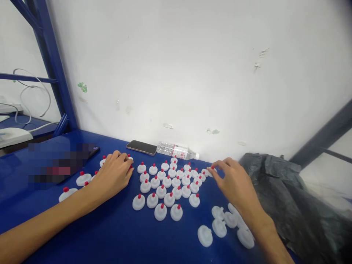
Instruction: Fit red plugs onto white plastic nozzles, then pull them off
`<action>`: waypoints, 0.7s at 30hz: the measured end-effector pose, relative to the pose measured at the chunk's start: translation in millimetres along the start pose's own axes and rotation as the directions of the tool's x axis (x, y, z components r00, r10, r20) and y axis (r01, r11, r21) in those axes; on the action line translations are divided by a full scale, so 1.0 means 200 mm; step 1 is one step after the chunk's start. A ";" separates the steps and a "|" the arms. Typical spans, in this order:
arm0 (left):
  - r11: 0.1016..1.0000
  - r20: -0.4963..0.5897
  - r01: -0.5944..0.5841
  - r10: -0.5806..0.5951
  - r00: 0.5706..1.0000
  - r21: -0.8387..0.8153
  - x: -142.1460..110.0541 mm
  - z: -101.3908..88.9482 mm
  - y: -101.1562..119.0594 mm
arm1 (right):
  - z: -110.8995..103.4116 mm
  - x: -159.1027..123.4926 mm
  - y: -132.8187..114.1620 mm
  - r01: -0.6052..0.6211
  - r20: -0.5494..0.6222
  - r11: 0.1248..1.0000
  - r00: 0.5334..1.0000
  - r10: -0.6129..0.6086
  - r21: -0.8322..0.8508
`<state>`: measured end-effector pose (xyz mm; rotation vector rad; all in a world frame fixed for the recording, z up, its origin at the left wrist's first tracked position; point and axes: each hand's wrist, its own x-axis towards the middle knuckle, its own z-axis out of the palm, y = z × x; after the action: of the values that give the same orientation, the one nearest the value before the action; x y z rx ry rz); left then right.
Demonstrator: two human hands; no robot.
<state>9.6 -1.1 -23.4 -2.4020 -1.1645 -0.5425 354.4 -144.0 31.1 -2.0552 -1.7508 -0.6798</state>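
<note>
Many white round plastic caps with red tips (pixel 169 199) stand on the blue table in a loose cluster between my hands. My right hand (pixel 231 179) pinches, thumb against index finger, at the red tip of a cap (pixel 212 169) on the cluster's right edge. At the left, my left hand (pixel 117 169) is closed over another group of these caps, with a bit of red showing between thumb and fingers; the cap there is mostly hidden. Several white caps without red tips (pixel 205 235) lie below my right hand, some partly behind my forearm.
A phone (pixel 141 147) and a clear water bottle (pixel 178 151) lie along the white wall. A black plastic bag (pixel 280 190) takes up the right side. Further red-tipped caps (pixel 84 179) and a blurred dark object (pixel 63 167) lie at the left, near a blue metal frame (pixel 55 66).
</note>
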 end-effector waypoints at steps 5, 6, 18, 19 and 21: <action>1.000 0.062 0.000 -0.001 0.998 0.019 0.00 0.03 0.00 | 0.01 0.00 0.05 -0.134 0.344 0.985 0.924 0.164 -0.110; 1.000 0.069 0.000 -0.001 0.998 0.020 0.01 0.03 0.00 | 0.02 0.00 0.05 -0.138 0.382 0.984 0.908 0.171 -0.113; 0.998 0.082 -0.040 0.045 0.996 -0.055 0.01 0.05 -0.02 | 0.00 -0.01 0.11 -0.231 0.394 0.952 0.871 0.293 -0.199; 0.997 0.080 -0.041 0.046 0.996 -0.061 0.01 0.05 -0.01 | 0.00 -0.03 0.14 -0.248 0.396 0.941 0.859 0.324 -0.231; 0.996 0.077 -0.046 0.051 0.996 -0.072 0.00 0.05 -0.01 | 0.00 -0.06 0.19 -0.270 0.447 0.925 0.815 0.368 -0.268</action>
<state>10.1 6.0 -31.0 -2.5247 -1.1337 -0.4850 390.8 -159.5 26.0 -2.7668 -1.5449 -0.2345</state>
